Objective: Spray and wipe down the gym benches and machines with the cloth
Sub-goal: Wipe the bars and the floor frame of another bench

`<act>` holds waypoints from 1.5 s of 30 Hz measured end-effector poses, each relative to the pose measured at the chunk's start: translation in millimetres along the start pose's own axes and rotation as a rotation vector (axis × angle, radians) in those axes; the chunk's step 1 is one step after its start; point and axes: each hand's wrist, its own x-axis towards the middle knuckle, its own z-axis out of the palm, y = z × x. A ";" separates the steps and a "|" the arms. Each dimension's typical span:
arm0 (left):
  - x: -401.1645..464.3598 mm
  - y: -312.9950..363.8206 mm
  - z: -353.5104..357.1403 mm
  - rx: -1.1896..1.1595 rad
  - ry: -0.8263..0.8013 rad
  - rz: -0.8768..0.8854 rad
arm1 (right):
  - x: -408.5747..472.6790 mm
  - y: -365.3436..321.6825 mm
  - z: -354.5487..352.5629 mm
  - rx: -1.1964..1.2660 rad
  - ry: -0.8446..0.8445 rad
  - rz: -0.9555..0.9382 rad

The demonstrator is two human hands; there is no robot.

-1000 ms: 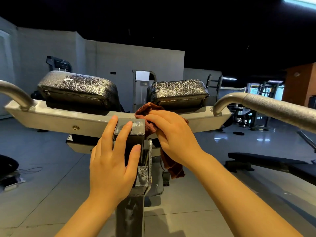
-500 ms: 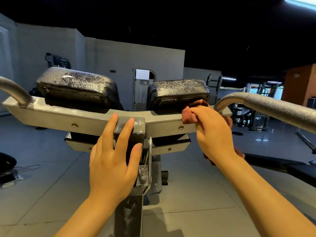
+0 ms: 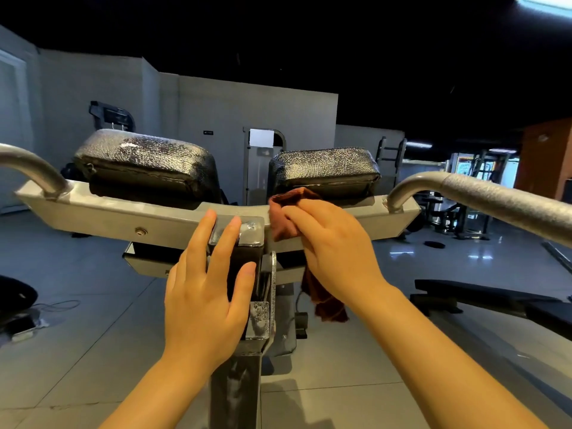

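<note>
Now the cloth (image 3: 283, 219), gripped under the right hand (image 3: 332, 246), is brought back along the crossbar (image 3: 102, 213) beside the flat, bracing left fingers (image 3: 227, 239): another wiping pass.

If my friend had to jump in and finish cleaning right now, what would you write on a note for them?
Left hand: fingers straight, resting flat on the machine's centre post, steadying it.
Right hand: grips the reddish-brown cloth and presses it on the grey crossbar, just right of centre; the cloth's tail hangs below.
Done: can't tell how much is already wiped.
Left: the rest of the crossbar, both black pads, the two curved handles, then the bench at right. No spray bottle is in view.
</note>
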 end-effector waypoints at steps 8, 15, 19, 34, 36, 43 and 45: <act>-0.2 -1.6 -0.7 -0.271 0.019 -0.125 | 22.7 -39.0 -24.0 0.483 0.087 0.145; 3.9 5.4 -13.7 -0.442 -0.002 -0.260 | 13.2 -80.7 -2.2 0.388 0.040 -0.007; 3.3 2.1 -13.5 -0.544 -0.032 -0.236 | -4.8 -72.8 -7.4 0.303 0.031 -0.051; 0.9 -1.6 -9.3 -0.620 0.065 -0.198 | -14.8 -87.5 -1.9 0.302 0.013 0.059; 1.4 -0.5 -8.6 -0.633 0.069 -0.208 | -13.3 -87.6 -2.2 0.302 0.004 0.081; 4.5 5.1 -16.9 -0.576 0.041 -0.276 | 7.2 -88.3 -7.3 0.362 -0.041 0.150; 5.3 8.2 -21.8 -0.608 -0.002 -0.312 | 2.2 -93.6 -8.8 0.369 -0.014 0.160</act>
